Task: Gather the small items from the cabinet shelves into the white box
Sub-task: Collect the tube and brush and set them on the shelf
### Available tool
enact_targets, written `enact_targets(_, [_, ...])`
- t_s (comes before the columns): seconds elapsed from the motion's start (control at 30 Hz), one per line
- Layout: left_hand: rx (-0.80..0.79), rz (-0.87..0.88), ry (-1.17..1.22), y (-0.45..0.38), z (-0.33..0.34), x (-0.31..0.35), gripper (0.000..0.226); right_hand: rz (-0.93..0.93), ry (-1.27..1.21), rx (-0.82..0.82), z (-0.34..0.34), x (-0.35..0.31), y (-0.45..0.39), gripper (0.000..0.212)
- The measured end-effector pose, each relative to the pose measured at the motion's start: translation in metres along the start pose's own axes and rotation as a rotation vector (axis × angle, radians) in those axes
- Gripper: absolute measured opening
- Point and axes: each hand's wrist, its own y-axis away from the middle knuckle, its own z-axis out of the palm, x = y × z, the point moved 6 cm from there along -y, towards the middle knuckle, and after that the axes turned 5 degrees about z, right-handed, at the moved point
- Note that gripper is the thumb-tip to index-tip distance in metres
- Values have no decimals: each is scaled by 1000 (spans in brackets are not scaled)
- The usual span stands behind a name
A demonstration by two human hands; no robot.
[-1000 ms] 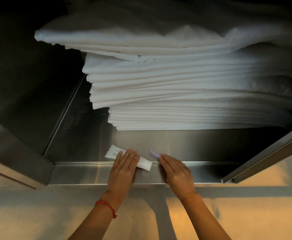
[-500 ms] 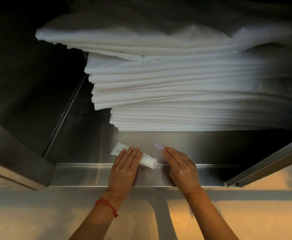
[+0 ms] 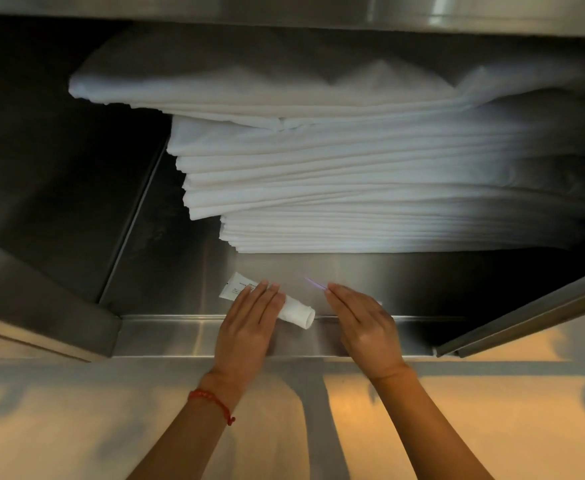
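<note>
Since a second ago, both my hands have crept slightly deeper onto the steel cabinet shelf (image 3: 370, 271), and my view has tipped up enough to show the shelf above.

My left hand (image 3: 249, 327) lies flat, fingers straight and together, pressing on the middle of a small white tube (image 3: 299, 314) that rests slantwise just behind the shelf's front lip; the crimped end pokes out to the left of my fingers, the cap end to the right. I judge the flat palm is there to pin the tube so it cannot roll before I curl round it.

My right hand (image 3: 364, 323) reaches alongside, fingers straight and close together, their tips at a thin purple stick (image 3: 315, 284) lying on the metal. Whether the fingertips already pinch it I cannot tell; it is faint and partly hidden. Something so slim and flat on smooth steel probably needs sliding toward the lip to lift.

Behind, a tall stack of folded white linen (image 3: 370, 188) fills the shelf, leaving only this front strip for small items.

No white box appears in view, so both items have yet to reach it.
</note>
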Motion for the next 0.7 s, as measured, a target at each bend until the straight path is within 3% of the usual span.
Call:
enact_targets(0.1, [-39,5,-7,-5,-14,6,44,-4,0,-16,-18,-4,-4,44])
enact_targets(0.2, [-139,-16,13,-8,-28,14,72,-18,31,-27,-35,-9,-7,32])
enact_targets(0.27, [-185,-33,25,-8,-40,19,79,-26,30,-30,-48,-14,-8,28])
enact_targets(0.37, [-168,-37,60,-12,-63,28,63,-24,20,-20,-70,-22,-13,42])
enact_targets(0.5, [-151,-54,72,-16,-98,37,39,-22,6,-36,-100,-34,-18,44])
enact_targets(0.63, [-172,-62,52,-19,-129,51,35,-62,25,-78,-134,-46,-14,36])
enact_targets(0.7, [-189,-75,63,-22,-146,60,43,-70,33,-81,-155,-50,-16,37])
